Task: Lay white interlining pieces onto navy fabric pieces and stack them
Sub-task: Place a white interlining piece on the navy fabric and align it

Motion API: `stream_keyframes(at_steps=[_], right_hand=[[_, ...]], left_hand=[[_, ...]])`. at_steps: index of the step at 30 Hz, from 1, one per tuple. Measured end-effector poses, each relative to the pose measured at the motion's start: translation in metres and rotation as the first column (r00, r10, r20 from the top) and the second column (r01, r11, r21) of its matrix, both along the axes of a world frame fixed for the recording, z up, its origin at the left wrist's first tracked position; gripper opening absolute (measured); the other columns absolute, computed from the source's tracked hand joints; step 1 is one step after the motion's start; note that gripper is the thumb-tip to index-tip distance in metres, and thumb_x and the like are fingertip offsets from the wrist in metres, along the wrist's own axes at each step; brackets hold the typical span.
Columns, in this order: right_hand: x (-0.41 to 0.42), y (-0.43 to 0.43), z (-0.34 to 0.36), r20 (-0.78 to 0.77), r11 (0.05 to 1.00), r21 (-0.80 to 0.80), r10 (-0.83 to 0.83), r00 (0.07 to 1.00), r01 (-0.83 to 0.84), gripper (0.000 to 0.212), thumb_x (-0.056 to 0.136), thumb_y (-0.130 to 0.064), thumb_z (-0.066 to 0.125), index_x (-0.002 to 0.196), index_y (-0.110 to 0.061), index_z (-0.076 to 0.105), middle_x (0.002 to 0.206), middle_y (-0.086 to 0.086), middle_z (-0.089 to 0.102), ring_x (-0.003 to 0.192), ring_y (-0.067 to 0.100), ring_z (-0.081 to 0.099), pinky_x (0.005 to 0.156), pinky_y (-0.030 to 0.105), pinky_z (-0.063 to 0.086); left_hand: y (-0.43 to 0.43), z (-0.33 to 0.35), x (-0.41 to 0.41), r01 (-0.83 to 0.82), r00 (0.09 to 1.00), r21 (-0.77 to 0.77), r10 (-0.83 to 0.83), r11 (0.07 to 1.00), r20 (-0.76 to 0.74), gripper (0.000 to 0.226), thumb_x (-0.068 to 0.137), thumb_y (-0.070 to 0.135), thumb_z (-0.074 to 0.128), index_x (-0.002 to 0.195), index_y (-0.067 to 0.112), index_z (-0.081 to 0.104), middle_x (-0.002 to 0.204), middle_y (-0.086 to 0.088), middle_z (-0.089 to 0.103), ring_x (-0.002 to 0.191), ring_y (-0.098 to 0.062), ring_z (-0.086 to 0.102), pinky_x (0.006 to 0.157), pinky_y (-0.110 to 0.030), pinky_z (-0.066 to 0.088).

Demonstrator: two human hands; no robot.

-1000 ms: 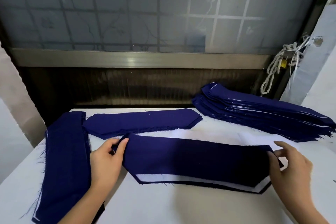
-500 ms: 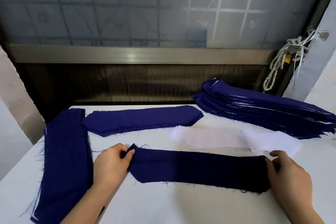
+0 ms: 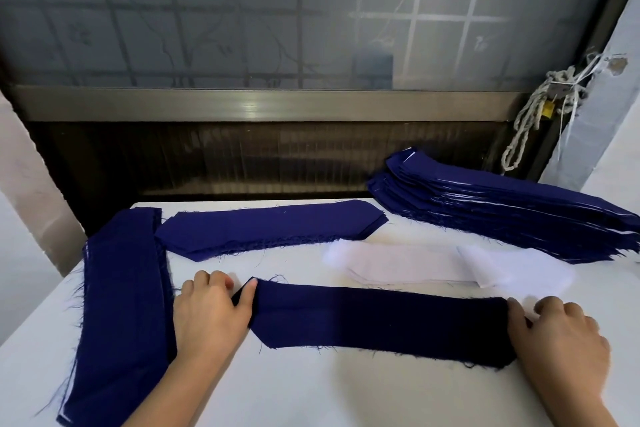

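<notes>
The left hand (image 3: pixel 211 315) and right hand (image 3: pixel 557 333) are each pinning an end of the navy piece (image 3: pixel 377 319) flat on the tabletop (image 3: pixel 311 388), grip resting unclenched, probably squaring it before white interlining (image 3: pixel 405 262), lying just beyond, goes on.

A white table (image 3: pixel 311 388) carries a navy fabric piece (image 3: pixel 381 321) at the front, another navy piece (image 3: pixel 270 229) behind, a navy stack (image 3: pixel 121 305) at left, white interlining pieces (image 3: pixel 433 265) and a tall navy pile (image 3: pixel 512 211) at right.

Garment workshop: stacked cut pieces (image 3: pixel 512 215)
</notes>
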State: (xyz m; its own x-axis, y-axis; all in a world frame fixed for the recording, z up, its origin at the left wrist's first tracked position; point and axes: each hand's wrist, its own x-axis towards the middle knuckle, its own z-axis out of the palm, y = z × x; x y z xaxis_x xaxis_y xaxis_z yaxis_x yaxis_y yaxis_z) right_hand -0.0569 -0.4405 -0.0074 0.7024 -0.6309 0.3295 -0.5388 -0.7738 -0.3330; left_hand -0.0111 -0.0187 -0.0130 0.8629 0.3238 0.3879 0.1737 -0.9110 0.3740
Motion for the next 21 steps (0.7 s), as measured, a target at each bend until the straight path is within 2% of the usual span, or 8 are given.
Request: stream_keyframes(at_steps=[4, 7, 9, 11, 13, 17, 19, 21], right_hand=[[0.0, 0.003, 0.004, -0.065, 0.996, -0.011, 0.09, 0.994, -0.091, 0.042, 0.087, -0.044, 0.062, 0.079, -0.002, 0.062, 0.083, 0.018, 0.058, 0.085, 0.039, 0.053, 0.073, 0.044, 0.044], [0.0, 0.004, 0.007, 0.019, 0.961, 0.102, 0.258, 0.966, -0.259, 0.03, 0.085, -0.036, 0.069, 0.075, -0.012, 0.054, 0.073, 0.008, 0.058, 0.075, 0.034, 0.053, 0.062, 0.039, 0.041], [-0.002, 0.004, 0.009, 0.124, 0.896, 0.288, 0.316, 0.941, -0.339, 0.023, 0.086, -0.03, 0.069, 0.081, -0.021, 0.048, 0.071, 0.002, 0.059, 0.068, 0.024, 0.055, 0.056, 0.035, 0.039], [-0.004, 0.003, 0.01, 0.208, 0.824, 0.423, 0.316, 0.926, -0.376, 0.02, 0.088, -0.02, 0.067, 0.092, -0.027, 0.049, 0.08, -0.004, 0.063, 0.073, 0.017, 0.058, 0.059, 0.035, 0.042], [-0.006, 0.003, 0.013, 0.245, 0.787, 0.484, 0.297, 0.923, -0.382, 0.026, 0.089, -0.013, 0.064, 0.102, -0.03, 0.05, 0.089, -0.006, 0.065, 0.077, 0.017, 0.06, 0.064, 0.037, 0.045], [-0.01, 0.008, 0.018, 0.225, 0.793, 0.486, 0.292, 0.93, -0.367, 0.031, 0.089, -0.005, 0.059, 0.108, -0.028, 0.053, 0.082, -0.002, 0.067, 0.073, 0.023, 0.061, 0.065, 0.038, 0.047], [-0.011, 0.011, 0.021, 0.216, 0.803, 0.466, 0.303, 0.928, -0.371, 0.031, 0.088, -0.003, 0.059, 0.108, -0.027, 0.053, 0.081, -0.001, 0.067, 0.072, 0.025, 0.06, 0.066, 0.041, 0.047], [-0.013, 0.017, 0.024, 0.21, 0.809, 0.449, 0.317, 0.925, -0.38, 0.032, 0.088, -0.001, 0.059, 0.109, -0.026, 0.053, 0.082, 0.002, 0.067, 0.071, 0.027, 0.06, 0.066, 0.042, 0.047]], left_hand=[[-0.004, 0.0, 0.0, 0.091, 0.994, 0.023, -0.089, 0.996, -0.061, 0.043, 0.087, 0.061, 0.059, 0.091, 0.02, 0.069, 0.086, 0.003, 0.058, 0.085, -0.022, 0.051, 0.077, -0.037, 0.045], [-0.006, 0.003, -0.001, 0.169, 0.984, 0.013, -0.168, 0.986, -0.059, 0.035, 0.089, 0.054, 0.06, 0.089, 0.019, 0.065, 0.078, 0.008, 0.055, 0.078, -0.018, 0.049, 0.071, -0.034, 0.042], [-0.007, 0.006, -0.003, 0.22, 0.974, -0.051, -0.222, 0.974, -0.038, 0.02, 0.089, 0.04, 0.063, 0.087, 0.02, 0.058, 0.069, 0.011, 0.05, 0.07, -0.015, 0.048, 0.064, -0.033, 0.037], [-0.006, 0.009, -0.004, 0.246, 0.964, -0.125, -0.256, 0.961, -0.067, 0.017, 0.086, 0.03, 0.062, 0.097, 0.024, 0.05, 0.069, 0.011, 0.051, 0.068, -0.013, 0.05, 0.06, -0.032, 0.036], [-0.006, 0.011, -0.006, 0.266, 0.953, -0.188, -0.288, 0.945, -0.097, 0.03, 0.084, 0.022, 0.06, 0.106, 0.029, 0.04, 0.065, 0.008, 0.055, 0.064, -0.012, 0.053, 0.055, -0.028, 0.037], [-0.003, 0.014, -0.013, 0.252, 0.954, -0.282, -0.286, 0.926, -0.087, 0.033, 0.085, 0.014, 0.056, 0.105, 0.028, 0.033, 0.051, 0.004, 0.049, 0.053, -0.014, 0.05, 0.05, -0.029, 0.034], [0.001, 0.015, -0.018, 0.314, 0.938, -0.202, -0.337, 0.928, -0.086, 0.028, 0.085, 0.011, 0.056, 0.096, 0.031, 0.039, 0.056, 0.006, 0.051, 0.054, -0.013, 0.05, 0.052, -0.024, 0.033], [0.006, 0.015, -0.022, 0.351, 0.924, -0.156, -0.368, 0.923, -0.101, 0.027, 0.087, 0.009, 0.056, 0.088, 0.035, 0.051, 0.075, 0.013, 0.059, 0.068, -0.009, 0.056, 0.063, -0.022, 0.042]])
